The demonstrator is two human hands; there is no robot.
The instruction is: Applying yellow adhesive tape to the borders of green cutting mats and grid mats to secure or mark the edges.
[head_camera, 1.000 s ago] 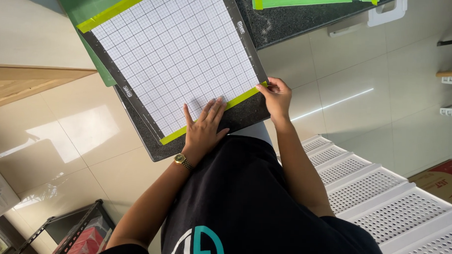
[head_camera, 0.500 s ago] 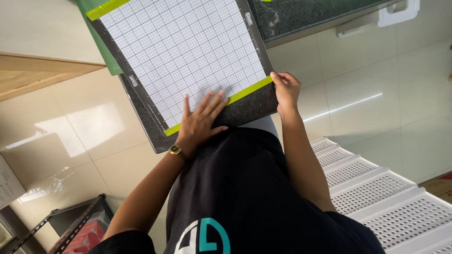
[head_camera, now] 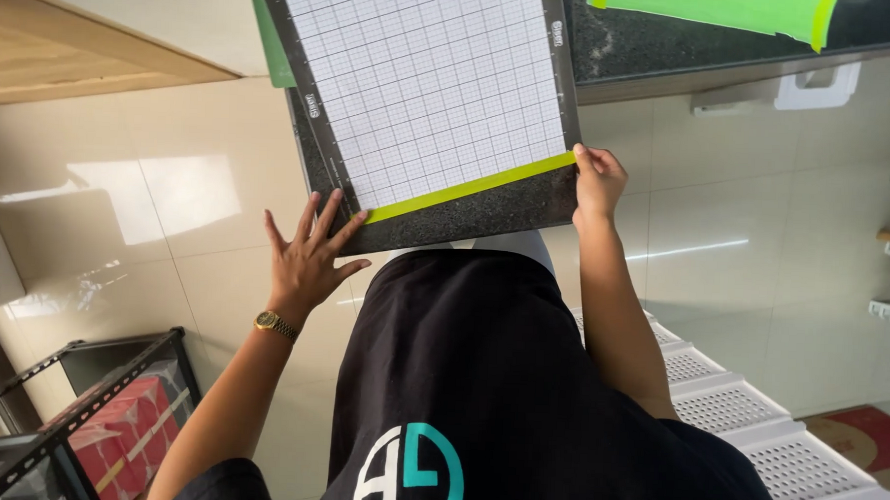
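Between both hands, the gridded cutting mat (head_camera: 431,92) is pinched by right fingers (head_camera: 588,164); left fingers (head_camera: 320,221) splayed, touching its corner.

Both hands, left hand (head_camera: 307,260) and right hand (head_camera: 597,181), touch the gridded cutting mat (head_camera: 426,87).

— Where does the single view sit?

— On the person's head, looking steeply down over the black shirt (head_camera: 479,399) to the tiled floor (head_camera: 742,221).

— Which way does it face, and how near?

— Toward twelve o'clock, where the dark counter (head_camera: 669,41) edge runs. It's close: the gridded mat (head_camera: 431,82) fills the top centre at arm's reach, and the wire rack (head_camera: 74,415) lies at eight o'clock.
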